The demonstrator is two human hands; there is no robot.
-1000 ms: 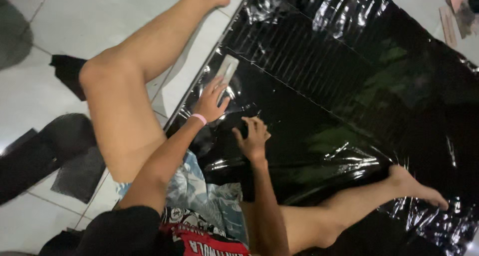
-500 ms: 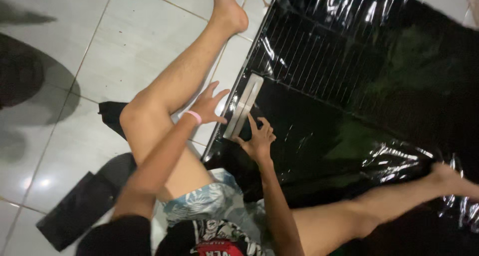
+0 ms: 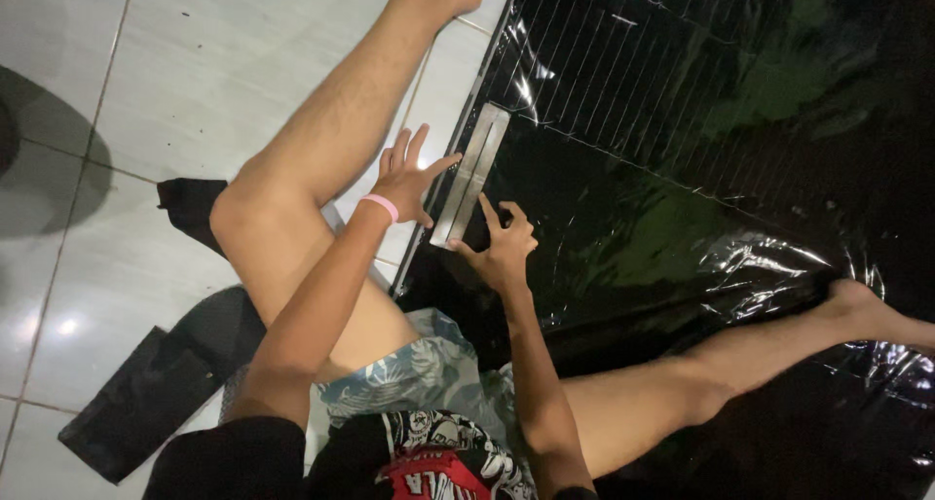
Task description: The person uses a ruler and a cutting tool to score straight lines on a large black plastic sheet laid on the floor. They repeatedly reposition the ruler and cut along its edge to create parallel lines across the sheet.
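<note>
A white tiled floor fills the left of the view, and a wide sheet of glossy black plastic film covers the right, ruled with thin pale lines in its upper part and crumpled into shiny folds toward the lower right. The person sits at the sheet's left edge with bare legs spread, one knee raised over the tiles and the other leg stretched across the film. On the tiles at lower left lies a flat dark rectangular piece, and a small black scrap shows beside the raised knee. A long, narrow metal bar lies slanted along the film's left edge. The left hand, with a pink band at the wrist, is open with fingers spread, one fingertip touching the bar's left side. The right hand is open too, fingers curved, touching the bar's lower end and resting on the film.
</note>
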